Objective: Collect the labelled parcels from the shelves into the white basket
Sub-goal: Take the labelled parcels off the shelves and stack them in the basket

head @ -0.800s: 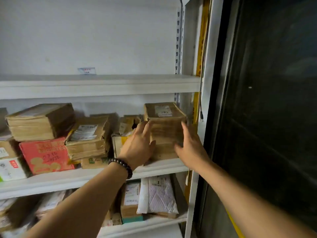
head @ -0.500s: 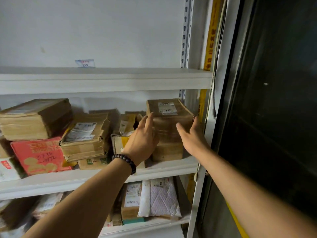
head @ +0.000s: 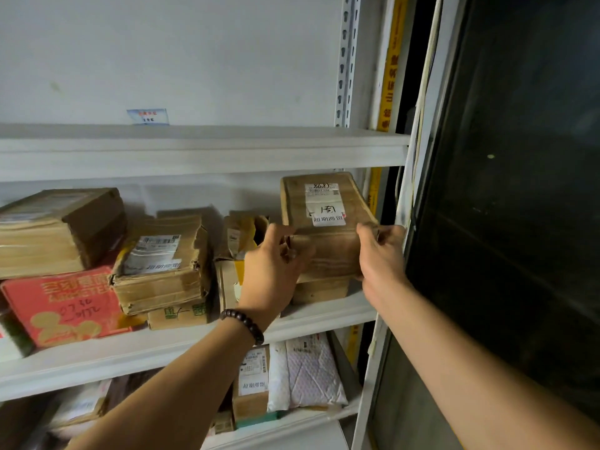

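A: What is held?
B: 1 labelled parcel (head: 324, 222), at the right end of the middle shelf (head: 324, 316), is gripped by the left hand (head: 276, 271) and right hand (head: 380, 258), fingers curled round it.
A: Progress?
B: Many parcels are left shelved; no basket is seen.

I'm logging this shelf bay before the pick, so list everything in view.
held parcel: one, brown, labelled, middle shelf's right end, on a smaller box
large box: one, brown, middle shelf left, above red box
taped parcel: one, brown, labelled, middle shelf centre
torn box: one, brown-yellow, left of held parcel
padded mailer: one, white, lower shelf
upright parcel: one, brown, beside mailer
shelves: three, white, against wall
bracelet: one, dark beads, left wrist
left hand, right hand: two, gripping held parcel's sides
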